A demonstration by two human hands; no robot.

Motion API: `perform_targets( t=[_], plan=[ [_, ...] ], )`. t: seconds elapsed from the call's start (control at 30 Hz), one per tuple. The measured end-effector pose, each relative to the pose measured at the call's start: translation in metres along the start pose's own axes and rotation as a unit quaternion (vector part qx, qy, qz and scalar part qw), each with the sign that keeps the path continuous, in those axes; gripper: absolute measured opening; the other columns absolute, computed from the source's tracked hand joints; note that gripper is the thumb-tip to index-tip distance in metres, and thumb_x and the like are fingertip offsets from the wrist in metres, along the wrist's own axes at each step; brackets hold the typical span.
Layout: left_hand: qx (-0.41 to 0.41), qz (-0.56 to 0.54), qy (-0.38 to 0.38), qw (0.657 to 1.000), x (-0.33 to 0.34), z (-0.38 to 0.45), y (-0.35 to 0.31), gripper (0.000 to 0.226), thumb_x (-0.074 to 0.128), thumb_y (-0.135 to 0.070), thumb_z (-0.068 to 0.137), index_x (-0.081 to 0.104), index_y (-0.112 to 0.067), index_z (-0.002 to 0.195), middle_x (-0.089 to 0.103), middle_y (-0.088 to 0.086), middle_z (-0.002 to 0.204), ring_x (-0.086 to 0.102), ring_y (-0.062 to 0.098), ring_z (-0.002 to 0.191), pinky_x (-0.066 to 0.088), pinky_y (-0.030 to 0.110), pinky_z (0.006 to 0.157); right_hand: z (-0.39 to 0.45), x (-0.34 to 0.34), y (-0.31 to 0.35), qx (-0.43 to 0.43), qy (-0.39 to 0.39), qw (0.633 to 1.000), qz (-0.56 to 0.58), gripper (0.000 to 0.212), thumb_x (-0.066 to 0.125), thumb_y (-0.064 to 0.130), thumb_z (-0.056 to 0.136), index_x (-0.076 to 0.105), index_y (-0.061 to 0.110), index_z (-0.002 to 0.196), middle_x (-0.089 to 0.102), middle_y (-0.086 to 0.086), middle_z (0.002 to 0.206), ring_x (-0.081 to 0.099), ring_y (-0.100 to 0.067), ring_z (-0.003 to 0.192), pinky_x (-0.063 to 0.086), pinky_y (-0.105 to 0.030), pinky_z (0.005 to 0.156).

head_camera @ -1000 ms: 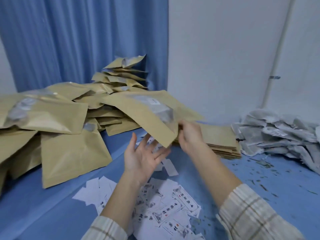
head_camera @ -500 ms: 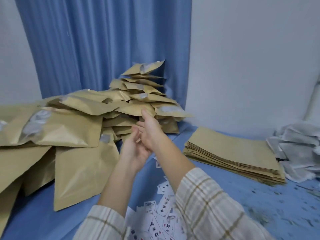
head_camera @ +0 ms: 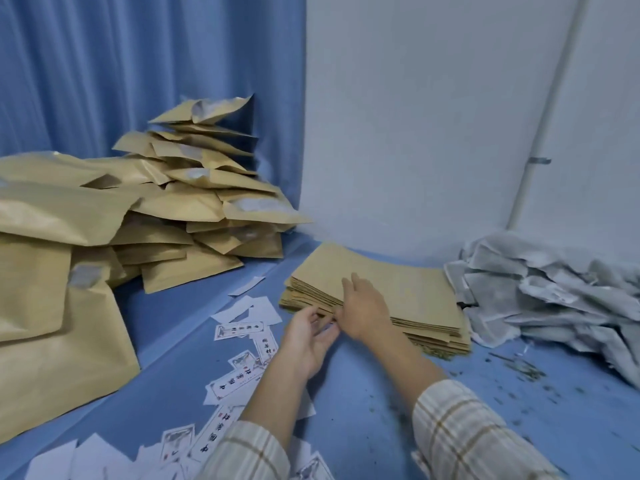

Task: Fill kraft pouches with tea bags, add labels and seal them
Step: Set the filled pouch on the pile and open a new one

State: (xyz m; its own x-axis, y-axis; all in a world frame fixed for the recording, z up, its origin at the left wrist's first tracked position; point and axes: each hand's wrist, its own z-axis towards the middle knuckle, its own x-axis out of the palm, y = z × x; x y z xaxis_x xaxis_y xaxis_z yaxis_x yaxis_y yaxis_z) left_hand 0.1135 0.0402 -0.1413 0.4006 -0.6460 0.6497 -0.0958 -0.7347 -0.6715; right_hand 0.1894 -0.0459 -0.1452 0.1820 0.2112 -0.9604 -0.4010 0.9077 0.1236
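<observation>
The right hand (head_camera: 363, 311) rests spread fingers on the flat pouch stack (head_camera: 408, 292); the left hand (head_camera: 308, 336), fingers loosely curled, meets its near-left edge. Likely fetching an empty pouch; next, peel off just one.

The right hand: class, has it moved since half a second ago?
Yes. The right hand was raised in front of the heap of filled pouches; it has dropped down and to the right onto the near edge of the flat pouch stack.

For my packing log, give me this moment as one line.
step: picking next empty pouch | right hand: on flat pouch stack | left hand: open at stack's near edge | filled pouches: piled left | tea bags: right
</observation>
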Motion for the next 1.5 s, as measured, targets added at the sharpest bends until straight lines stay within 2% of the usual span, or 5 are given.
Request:
perform_targets(
  t=[0.43,0.8,1.07,1.33,1.5],
  plan=[
    [-0.040,-0.003,0.069,0.997,0.010,-0.009,0.018,0.043,0.065,-0.030,0.082,0.049,-0.007,0.116,0.060,0.017,0.103,0.064,0.029,0.085,0.051,0.043,0.090,-0.054,0.020,-0.023,-0.113,-0.291,0.947,-0.070,0.036,0.087,0.025,0.042,0.075,0.026,0.076,0.055,0.005,0.045,0.054,-0.013,0.039,0.035,-0.016,0.035],
    [0.246,0.118,-0.037,0.961,0.046,-0.082,0.012,0.029,0.031,-0.014,0.101,0.043,-0.009,0.127,0.056,0.013,0.124,0.056,0.025,0.106,0.044,0.028,0.089,-0.116,-0.048,0.007,-0.189,-0.178,0.947,0.191,0.038,0.048,0.006,0.086,0.062,0.014,0.120,0.064,0.001,0.122,0.056,-0.018,0.114,0.042,-0.030,0.100],
    [0.524,0.551,-0.089,0.644,0.015,-0.127,-0.007,0.095,0.031,0.018,0.077,0.014,-0.050,0.142,0.018,0.008,0.154,0.037,0.031,0.127,0.041,0.032,0.085,-0.148,-0.137,0.009,0.047,-0.092,0.592,0.799,0.051,0.036,0.049,0.094,0.060,0.009,0.115,0.065,-0.007,0.097,0.063,-0.020,0.086,0.055,-0.033,0.076],
    [0.412,0.813,-0.107,0.397,-0.029,-0.132,0.006,0.086,0.046,-0.005,0.082,0.001,-0.043,0.146,0.005,0.019,0.153,0.015,0.041,0.133,0.020,0.047,0.110,-0.181,-0.130,-0.023,0.178,-0.094,0.634,0.747,0.010,0.060,0.006,0.084,0.065,0.004,0.077,0.072,-0.005,0.069,0.069,-0.015,0.059,0.053,-0.022,0.047],
    [0.168,0.730,0.180,0.637,-0.030,-0.144,0.016,0.110,0.063,-0.025,0.059,-0.002,-0.038,0.147,-0.010,-0.006,0.157,-0.009,0.015,0.143,0.016,0.036,0.115,-0.181,-0.100,-0.035,0.248,-0.054,0.573,0.780,0.001,0.065,0.001,0.081,0.064,0.000,0.080,0.071,-0.007,0.072,0.069,-0.015,0.060,0.056,-0.024,0.052]
  ],
)
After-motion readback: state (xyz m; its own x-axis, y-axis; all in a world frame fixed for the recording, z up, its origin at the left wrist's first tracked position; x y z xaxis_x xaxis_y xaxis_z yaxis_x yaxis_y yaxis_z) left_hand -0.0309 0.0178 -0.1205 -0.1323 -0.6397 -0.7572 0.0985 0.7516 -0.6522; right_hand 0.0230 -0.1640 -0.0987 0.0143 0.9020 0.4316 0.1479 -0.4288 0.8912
